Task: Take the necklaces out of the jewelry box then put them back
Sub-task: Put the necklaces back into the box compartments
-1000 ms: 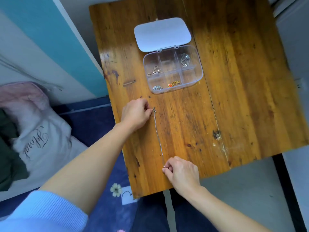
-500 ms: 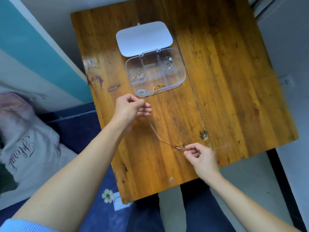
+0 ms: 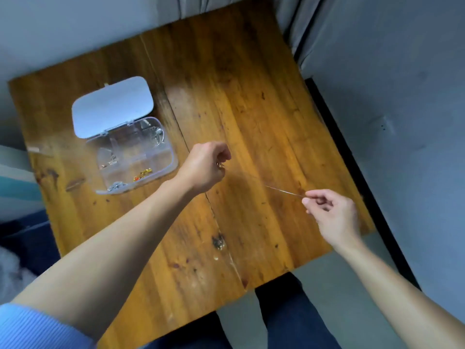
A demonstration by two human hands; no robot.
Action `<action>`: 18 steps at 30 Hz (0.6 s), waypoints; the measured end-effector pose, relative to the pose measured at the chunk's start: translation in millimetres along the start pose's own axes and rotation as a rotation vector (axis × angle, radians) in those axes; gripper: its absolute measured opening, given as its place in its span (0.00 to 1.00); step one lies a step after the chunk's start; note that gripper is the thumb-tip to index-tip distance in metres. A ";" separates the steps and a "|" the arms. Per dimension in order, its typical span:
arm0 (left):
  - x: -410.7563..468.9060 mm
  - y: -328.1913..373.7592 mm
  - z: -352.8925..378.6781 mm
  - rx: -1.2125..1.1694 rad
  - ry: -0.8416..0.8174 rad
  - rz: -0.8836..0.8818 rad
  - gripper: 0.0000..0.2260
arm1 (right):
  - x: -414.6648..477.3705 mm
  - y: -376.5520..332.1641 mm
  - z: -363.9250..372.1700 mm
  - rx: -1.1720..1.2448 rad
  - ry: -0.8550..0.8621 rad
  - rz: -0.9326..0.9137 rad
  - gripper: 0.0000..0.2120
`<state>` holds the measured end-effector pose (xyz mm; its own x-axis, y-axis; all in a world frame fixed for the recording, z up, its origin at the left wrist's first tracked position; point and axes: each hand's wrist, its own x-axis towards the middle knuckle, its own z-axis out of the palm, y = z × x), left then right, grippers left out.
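Dim, cool light; pale glare patch on the worn brown wooden table, whole frame motion-blurred, clear plastic compartment box smeared, edges wide-angle bowed.

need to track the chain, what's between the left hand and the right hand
In the head view, a thin necklace chain stretches between the left hand and right hand, pinched at both ends above bare wooden table.

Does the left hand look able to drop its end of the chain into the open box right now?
Probably yes. The left hand pinches one end of the necklace just right of the jewelry box, whose lid lies flipped back. Nothing stands between them; the right hand holds the other end.
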<state>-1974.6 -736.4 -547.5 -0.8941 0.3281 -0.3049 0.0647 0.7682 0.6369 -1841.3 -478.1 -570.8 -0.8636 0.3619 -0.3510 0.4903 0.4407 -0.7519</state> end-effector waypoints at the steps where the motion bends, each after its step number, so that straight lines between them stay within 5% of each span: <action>1: 12.4 11.5 6.9 0.066 -0.005 0.023 0.13 | 8.7 3.5 -11.6 0.004 -0.004 0.003 0.07; 10: 111.8 97.1 57.1 0.155 0.204 0.104 0.12 | 47.3 47.2 -57.7 -0.057 -0.017 0.079 0.06; 18: 156.4 124.4 100.1 0.166 0.173 0.139 0.08 | 52.9 61.5 -50.7 -0.308 -0.041 -0.003 0.04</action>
<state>-2062.1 -534.5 -586.9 -0.9329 0.3492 -0.0883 0.2513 0.8066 0.5350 -1851.0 -390.2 -607.3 -0.8661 0.3294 -0.3760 0.4948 0.6720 -0.5511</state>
